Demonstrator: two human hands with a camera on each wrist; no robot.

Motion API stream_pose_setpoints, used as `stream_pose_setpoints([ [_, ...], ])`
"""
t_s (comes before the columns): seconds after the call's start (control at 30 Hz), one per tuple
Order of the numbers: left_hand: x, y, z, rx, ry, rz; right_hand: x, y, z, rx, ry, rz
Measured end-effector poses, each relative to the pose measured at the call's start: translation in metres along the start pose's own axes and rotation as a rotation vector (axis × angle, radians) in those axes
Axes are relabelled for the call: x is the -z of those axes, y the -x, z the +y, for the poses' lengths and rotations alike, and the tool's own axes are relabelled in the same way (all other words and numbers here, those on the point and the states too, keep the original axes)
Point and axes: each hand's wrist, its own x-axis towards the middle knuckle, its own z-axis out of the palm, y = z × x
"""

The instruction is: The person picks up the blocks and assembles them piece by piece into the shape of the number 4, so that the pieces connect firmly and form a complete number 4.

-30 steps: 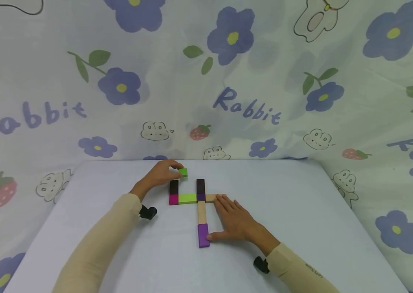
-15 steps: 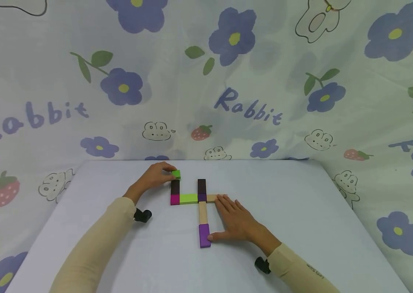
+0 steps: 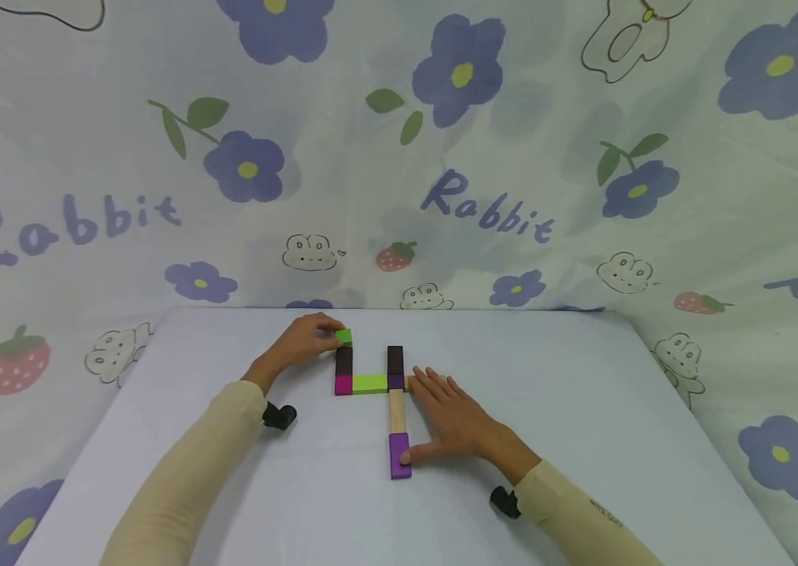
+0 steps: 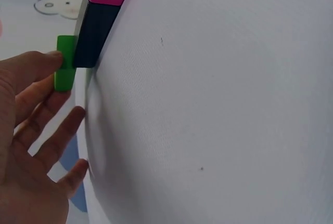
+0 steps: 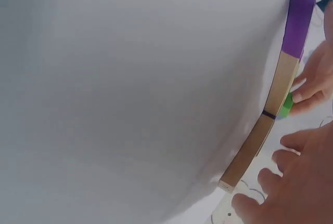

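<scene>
My left hand (image 3: 305, 339) pinches a green block (image 4: 65, 63) between thumb and fingers, at the far end of a dark block (image 4: 97, 34). A magenta block (image 3: 343, 385) joins that dark block's near end. From it a lime block (image 3: 369, 384) runs right to a dark purple block (image 3: 395, 382), with another dark block (image 3: 395, 359) beyond. A plain wooden block (image 3: 397, 411) and a purple block (image 3: 400, 456) extend toward me. My right hand (image 3: 458, 420) lies with fingers extended over a second plain wooden block (image 5: 248, 154), its thumb at the purple block.
The blocks lie on a white-covered table (image 3: 547, 377). Behind it hangs a curtain (image 3: 342, 196) printed with flowers and rabbits. Black wrist devices (image 3: 505, 503) sit under both beige sleeves (image 3: 186, 472).
My left hand has brought the green block leftward, from beside the left dark block to its far end. The right hand has shifted slightly left, covering more of the wooden block.
</scene>
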Motion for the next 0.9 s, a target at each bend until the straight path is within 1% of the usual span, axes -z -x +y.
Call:
stream_pose_setpoints([
  [0.17, 0.001, 0.002, 0.001, -0.004, 0.002, -0.002, 0.001, -0.009, -0.001, 0.054, -0.005, -0.04],
  [0.37, 0.001, 0.003, 0.003, 0.0, 0.0, -0.006, 0.0, -0.019, -0.005, 0.079, 0.04, -0.042],
  [0.6, -0.002, 0.002, 0.003, 0.011, -0.012, -0.02, -0.002, -0.022, -0.008, 0.057, 0.068, -0.056],
  [0.77, -0.002, 0.0, 0.002, 0.031, -0.022, -0.031, -0.002, -0.024, -0.008, 0.039, 0.079, -0.069],
  [0.9, -0.001, 0.001, 0.002, 0.047, -0.023, -0.03, -0.002, -0.025, -0.009, 0.04, 0.078, -0.071],
])
